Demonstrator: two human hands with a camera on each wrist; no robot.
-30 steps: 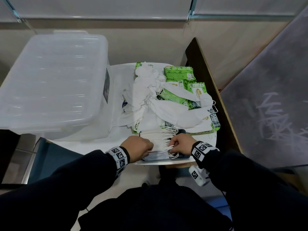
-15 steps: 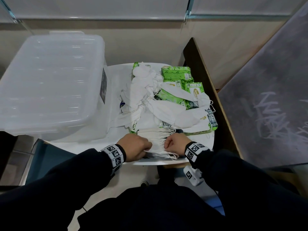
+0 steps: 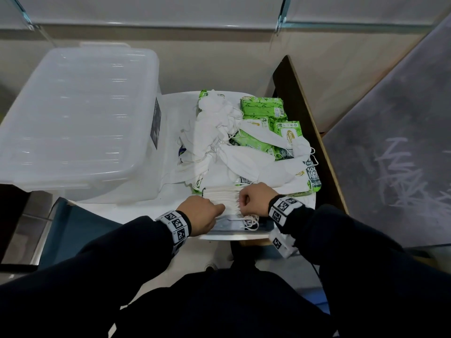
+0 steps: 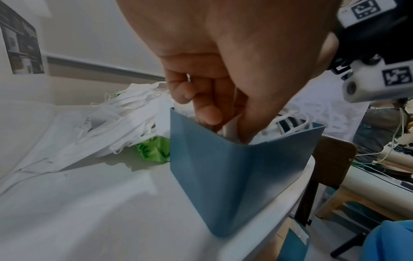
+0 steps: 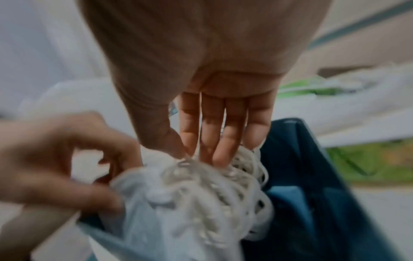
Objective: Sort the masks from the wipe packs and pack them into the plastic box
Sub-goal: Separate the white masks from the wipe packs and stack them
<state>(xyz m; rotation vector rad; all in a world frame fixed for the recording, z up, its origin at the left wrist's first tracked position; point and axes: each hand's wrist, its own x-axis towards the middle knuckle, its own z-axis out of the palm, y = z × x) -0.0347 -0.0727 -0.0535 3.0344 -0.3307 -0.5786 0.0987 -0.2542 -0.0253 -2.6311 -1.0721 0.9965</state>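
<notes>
A stack of white masks (image 3: 220, 197) stands on edge in a blue-grey carton (image 3: 264, 226) at the near rim of the white table (image 3: 146, 211). My left hand (image 3: 218, 208) grips the stack's left end, fingers curled down into the carton (image 4: 223, 176). My right hand (image 3: 244, 203) pinches the right end, with fingertips (image 5: 214, 155) on the bunched ear loops (image 5: 223, 194). Further back, loose masks (image 3: 214, 132) lie tangled with green wipe packs (image 3: 262, 108). The clear plastic box (image 3: 73, 118) stands at the left with its lid on.
A dark wooden panel (image 3: 305, 123) stands upright along the table's right side, with a grey scratched board (image 3: 390, 154) beyond it. A blue chair seat (image 3: 73, 228) sits below the table's near left edge. A white bag (image 3: 170, 132) lies between box and pile.
My right hand has slid left along the mask stack towards my left hand, so the gap between the hands is narrower. The left hand has hardly moved.
</notes>
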